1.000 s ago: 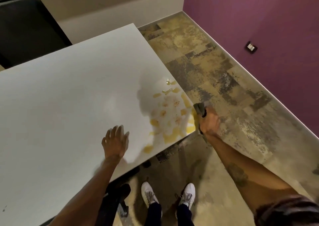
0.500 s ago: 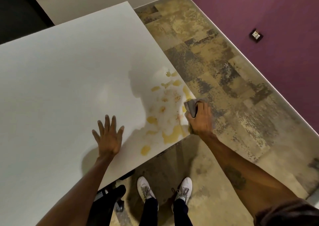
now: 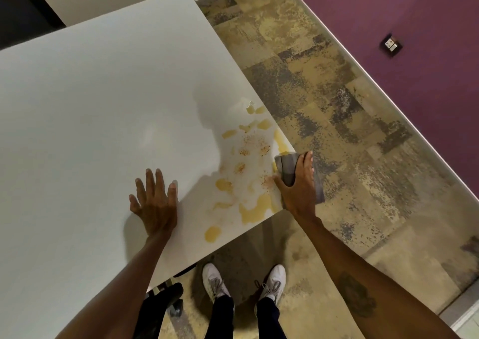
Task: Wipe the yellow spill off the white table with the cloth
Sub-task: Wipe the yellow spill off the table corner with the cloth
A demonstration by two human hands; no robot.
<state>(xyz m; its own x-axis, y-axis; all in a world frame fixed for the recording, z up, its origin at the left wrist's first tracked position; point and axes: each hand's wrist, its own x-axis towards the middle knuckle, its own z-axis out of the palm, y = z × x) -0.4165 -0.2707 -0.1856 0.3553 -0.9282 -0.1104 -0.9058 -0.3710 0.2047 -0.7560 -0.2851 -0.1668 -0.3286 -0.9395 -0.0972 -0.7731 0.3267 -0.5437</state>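
The right hand grips a folded grey cloth, fingers curled over its top and thumb underneath, so that a flat pad of fabric faces down toward the white surface. The cloth sits at the right edge of the surface, touching or just above it, directly beside the yellow spill; part of the cloth hangs past the edge. This position suggests a stroke starting from the edge and sweeping inward, which would keep liquid from being pushed onto the floor. The left hand lies flat, fingers spread, palm down on clean surface just left of the spill, apparently to brace the body and steady the surface during wiping. The spill is unwiped: puddles and speckled patches cover the near right corner, with one separate drop near the front edge.
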